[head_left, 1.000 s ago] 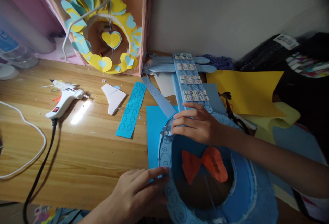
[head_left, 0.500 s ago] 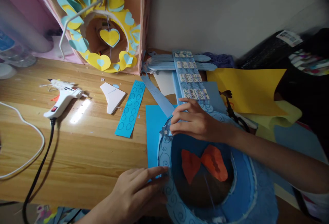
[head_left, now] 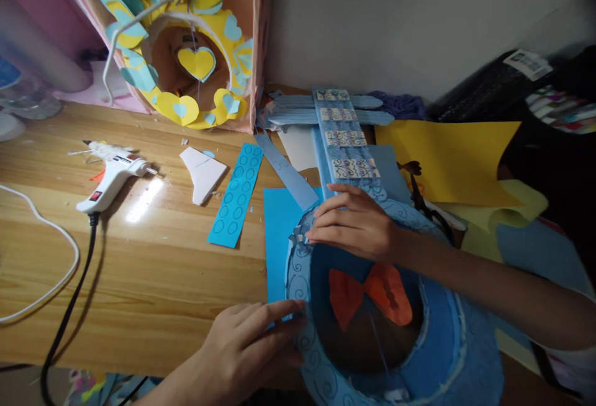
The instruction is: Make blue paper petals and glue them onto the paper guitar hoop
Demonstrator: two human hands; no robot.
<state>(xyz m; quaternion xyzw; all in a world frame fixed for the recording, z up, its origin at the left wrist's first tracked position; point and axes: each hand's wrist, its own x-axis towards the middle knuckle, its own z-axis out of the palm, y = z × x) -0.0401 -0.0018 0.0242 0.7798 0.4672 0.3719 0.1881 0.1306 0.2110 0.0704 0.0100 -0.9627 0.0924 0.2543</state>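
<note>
A blue paper ring (head_left: 302, 325) with drawn swirls lies at the near edge of the wooden desk (head_left: 153, 269), with an orange paper bow (head_left: 367, 294) inside it. My left hand (head_left: 251, 347) rests on the ring's near-left rim, fingers stretched flat against it. My right hand (head_left: 356, 223) presses on the ring's far rim, fingers extended, where a blue patterned strip (head_left: 347, 145) meets it. A blue paper sheet (head_left: 279, 226) lies under the ring.
A white glue gun (head_left: 112, 173) with a black cord lies at left, beside a white cable (head_left: 41, 294). A blue strip with circles (head_left: 237, 195) and a white scrap (head_left: 202, 173) lie mid-desk. A yellow heart wreath (head_left: 181, 52) stands behind; yellow paper (head_left: 456, 157) lies right.
Both hands stay on the ring. The view has shifted slightly, and my right hand's fingers have edged a little along the far rim.
</note>
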